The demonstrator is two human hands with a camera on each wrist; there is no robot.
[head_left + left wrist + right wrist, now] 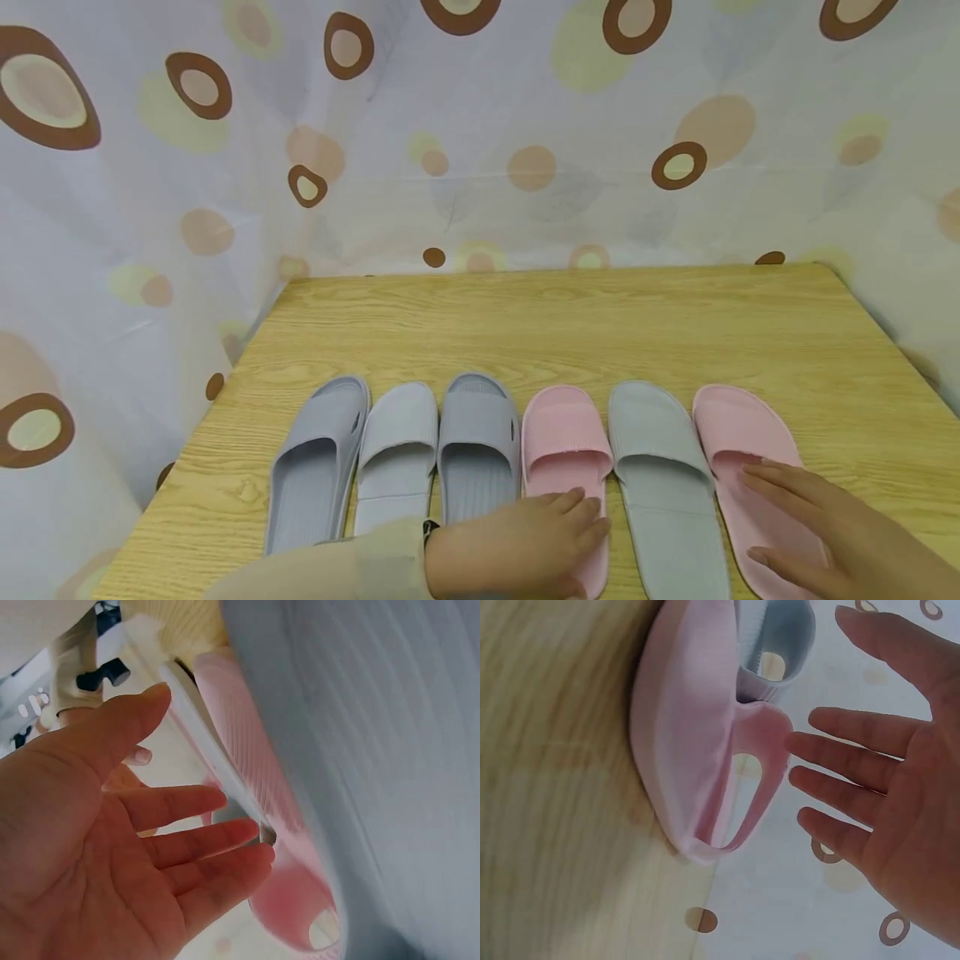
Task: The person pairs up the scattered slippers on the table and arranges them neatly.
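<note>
Your left grip is hanging wide and empty over one pink, rounded, rubbery-looking slipper, your right grip too, over another pink slipper. They're probably feeling light and bendy; try pinching the straps just ahead.

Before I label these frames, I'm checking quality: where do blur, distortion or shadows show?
Head view: fairly even light, patterned backdrop looks stretched at upper left; left wrist: near grey slipper looms large and soft; right wrist: table looks blurred, shadow beside pink slipper.
</note>
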